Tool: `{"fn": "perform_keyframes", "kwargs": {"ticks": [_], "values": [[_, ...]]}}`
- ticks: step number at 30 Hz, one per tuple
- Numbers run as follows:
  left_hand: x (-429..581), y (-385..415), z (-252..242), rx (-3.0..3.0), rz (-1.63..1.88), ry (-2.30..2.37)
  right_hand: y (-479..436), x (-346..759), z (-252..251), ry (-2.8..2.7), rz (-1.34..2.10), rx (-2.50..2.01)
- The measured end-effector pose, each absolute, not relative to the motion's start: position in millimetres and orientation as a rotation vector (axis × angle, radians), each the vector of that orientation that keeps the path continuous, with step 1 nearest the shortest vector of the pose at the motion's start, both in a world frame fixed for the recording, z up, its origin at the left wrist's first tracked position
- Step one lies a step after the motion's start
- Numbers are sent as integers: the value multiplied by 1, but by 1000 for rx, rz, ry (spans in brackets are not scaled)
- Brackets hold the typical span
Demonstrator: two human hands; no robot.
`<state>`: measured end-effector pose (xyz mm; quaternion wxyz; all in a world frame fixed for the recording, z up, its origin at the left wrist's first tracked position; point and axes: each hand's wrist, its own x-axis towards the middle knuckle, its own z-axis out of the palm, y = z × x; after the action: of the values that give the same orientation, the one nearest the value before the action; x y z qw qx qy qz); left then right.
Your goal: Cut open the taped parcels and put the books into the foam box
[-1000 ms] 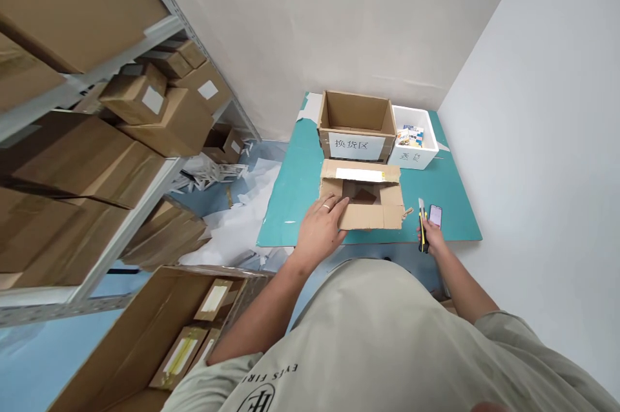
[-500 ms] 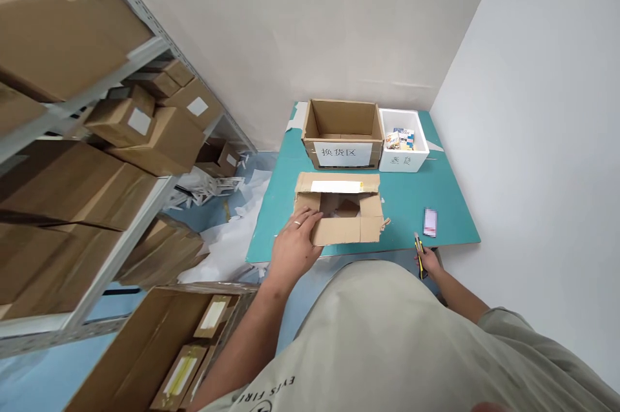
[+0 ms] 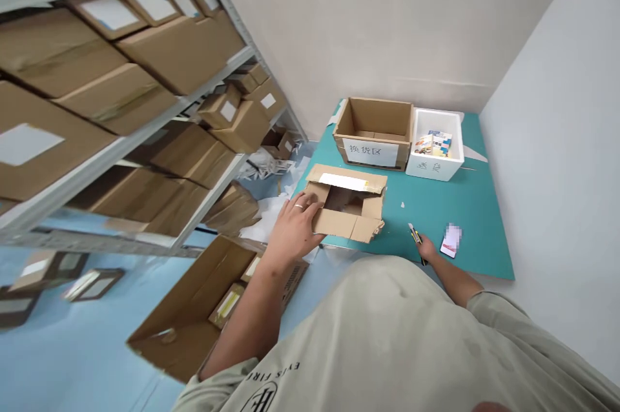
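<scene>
A small cardboard box [image 3: 341, 225] with its top flaps partly open lies at the near left of the green table [image 3: 431, 205]. My left hand [image 3: 298, 225], a ring on one finger, grips the left end of this box, its fingers over the flap. The box's inside is dark, and its contents are hard to make out. At the table's near edge my right hand [image 3: 426, 249] is closed around a yellow and black box cutter [image 3: 414, 234]. A phone [image 3: 451, 241] lies on the table to the right of that hand.
Behind the small box stand a larger labelled carton [image 3: 372, 152] and a white foam box [image 3: 434, 168] holding small packets. Shelves [image 3: 213, 86] of cartons rise on the left. A big open carton [image 3: 184, 309] with boxes inside is on the floor, lower left.
The view has swung left, so the table appears further right and more shelving shows. The small box is turned slightly, its left end still in my left hand. My right hand still holds the cutter.
</scene>
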<state>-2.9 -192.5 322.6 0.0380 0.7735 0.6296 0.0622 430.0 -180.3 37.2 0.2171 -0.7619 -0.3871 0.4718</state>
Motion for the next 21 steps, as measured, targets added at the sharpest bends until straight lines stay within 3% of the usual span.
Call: {"fn": "perform_keyframes", "kwargs": {"ticks": [7,14,18,21], "values": [[7,-209,322,2251,67,2062,-168,432,-5,-1253,1259,-2196],[-2,-205,322,2222,38,1893,-173,440,-20,-1324,1196,-2248],[-4,-191,326,2212,111,1854,-170,437,-3,-1292,1133,-2306],[-1,-176,333,2221,85,1861,-157,424,45,-1273,1010,-2134]]}}
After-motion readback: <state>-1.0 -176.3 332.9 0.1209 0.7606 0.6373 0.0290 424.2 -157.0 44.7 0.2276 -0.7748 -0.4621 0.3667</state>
